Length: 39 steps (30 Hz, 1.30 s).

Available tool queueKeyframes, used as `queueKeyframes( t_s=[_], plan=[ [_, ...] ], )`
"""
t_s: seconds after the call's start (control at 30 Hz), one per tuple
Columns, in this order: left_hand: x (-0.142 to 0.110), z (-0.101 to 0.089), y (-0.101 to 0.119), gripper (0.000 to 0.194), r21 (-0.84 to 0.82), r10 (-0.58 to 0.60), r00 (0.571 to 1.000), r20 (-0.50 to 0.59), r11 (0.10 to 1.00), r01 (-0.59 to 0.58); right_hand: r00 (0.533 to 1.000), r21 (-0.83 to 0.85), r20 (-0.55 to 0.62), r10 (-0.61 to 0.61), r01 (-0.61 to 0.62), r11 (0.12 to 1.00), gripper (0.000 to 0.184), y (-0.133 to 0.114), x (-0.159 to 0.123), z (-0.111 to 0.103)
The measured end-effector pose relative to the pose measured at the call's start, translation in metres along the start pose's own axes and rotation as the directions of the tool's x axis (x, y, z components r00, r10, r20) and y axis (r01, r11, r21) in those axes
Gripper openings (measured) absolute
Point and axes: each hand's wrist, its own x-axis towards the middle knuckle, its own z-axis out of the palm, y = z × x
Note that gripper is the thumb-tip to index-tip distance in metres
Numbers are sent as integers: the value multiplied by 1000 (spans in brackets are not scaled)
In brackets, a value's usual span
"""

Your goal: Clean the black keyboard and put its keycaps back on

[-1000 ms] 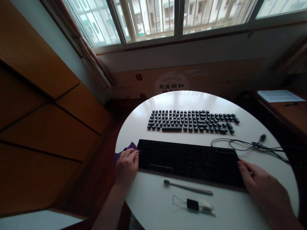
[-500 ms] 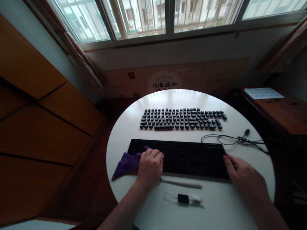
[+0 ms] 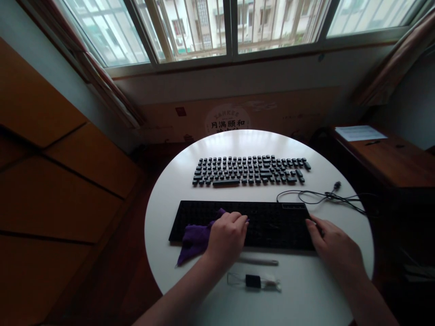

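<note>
A black keyboard base (image 3: 272,226), its keycaps off, lies flat across the white round table. Bunched under my left hand (image 3: 228,233) is a purple cloth (image 3: 196,237), pressed on the middle of the base, its loose end trailing left over the front edge. My right hand (image 3: 331,240) grips the base's right edge, thumb on top; its other fingers are mostly hidden. In front of the base lies a grey brush handle (image 3: 260,261), its head hidden by my left arm. Nearer me is a wire keycap puller (image 3: 253,281) with a black middle.
Black keycaps (image 3: 251,171) stand in keyboard order behind the base. A coiled black cable (image 3: 326,197) runs from the base's back edge to the right side of the white table (image 3: 163,194). To the right, a wooden desk (image 3: 390,163) bears paper sheets (image 3: 360,133) and a pen.
My left hand has slid the purple cloth rightward from the base's left edge to its middle. My right hand stays on the right edge. The whole view has shifted.
</note>
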Motion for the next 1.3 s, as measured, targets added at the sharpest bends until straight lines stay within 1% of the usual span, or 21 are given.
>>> queueKeyframes(
  t_s=[0.03,0.1,0.17,0.23,0.3,0.37,0.47,0.67,0.83,0.97,1.07,1.2,1.3],
  plan=[
    [-3,-4,-5,21,-14,0,1000,-28,1000,-1,1000,5,0,0,0,1000,52,0,0,0],
    [-11,-12,-14,31,-1,-18,999,-47,1000,18,1000,13,-1,-4,4,1000,52,1,0,0],
    [-18,-19,-20,37,32,-51,999,-14,998,51,1000,13,-3,-7,7,1000,52,2,0,1],
    [-23,-22,-21,34,60,-80,996,43,995,77,1000,7,-7,-8,8,1000,52,3,0,2],
    [-25,-22,-20,24,83,-98,992,83,992,91,1000,5,-11,-10,10,1000,52,3,0,2],
    [-24,-19,-18,16,104,-116,990,87,989,106,1000,10,-11,-9,9,1000,52,3,0,2],
    [-22,-16,-19,17,124,-132,989,65,985,123,1000,18,-8,-3,3,1000,52,2,1,2],
    [-14,-14,-22,15,154,-101,993,54,984,92,1000,18,-18,-14,14,1000,50,1,0,2],
    [-7,-13,-15,12,137,-56,995,80,990,45,999,15,-31,-35,35,999,48,3,1,4],
    [-1,-9,-10,16,183,-5,996,89,983,-11,998,-6,-36,-59,59,998,48,3,1,5],
    [3,-6,-8,18,213,6,996,86,977,-24,998,-18,-30,-62,62,998,48,2,0,5],
    [5,-2,-4,17,159,15,997,77,987,-27,997,-34,-29,-66,65,997,47,1,0,4],
    [8,3,3,17,74,37,999,15,997,-38,997,-33,-40,-69,68,997,46,1,0,4]
  ],
)
